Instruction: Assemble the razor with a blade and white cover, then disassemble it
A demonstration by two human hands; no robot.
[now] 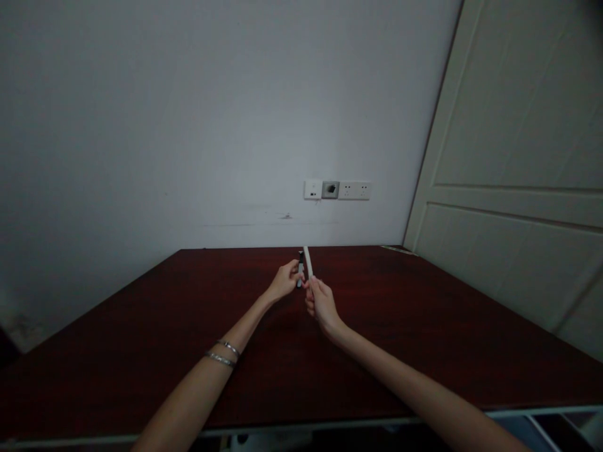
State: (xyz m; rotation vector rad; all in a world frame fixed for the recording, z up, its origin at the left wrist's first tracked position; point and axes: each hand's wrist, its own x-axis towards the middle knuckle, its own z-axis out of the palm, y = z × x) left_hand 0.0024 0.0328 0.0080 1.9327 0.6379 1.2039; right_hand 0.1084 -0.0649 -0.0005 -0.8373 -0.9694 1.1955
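Note:
Above the middle of the dark red table (226, 301), my left hand (283, 280) is closed on a small slim tool (300, 267), silver below and dark at the top; its exact kind is too small to tell. The tool stands roughly upright between the fingers. Just to its right, my right hand (323, 305) is wrapped round the lower end of a long thin white stick (308, 260), which points up and away, leaning slightly left. The tool and the stick are close together; whether they touch I cannot tell. Two silver bangles (223, 355) circle my left forearm.
Behind the table rises a pale wall (245, 125) with a row of switches and sockets (354, 190). A panelled white door (513, 163) borders the right side. A thin pale strip (398, 250) lies at the far right corner. The table's front edge (282, 428) runs below my forearms.

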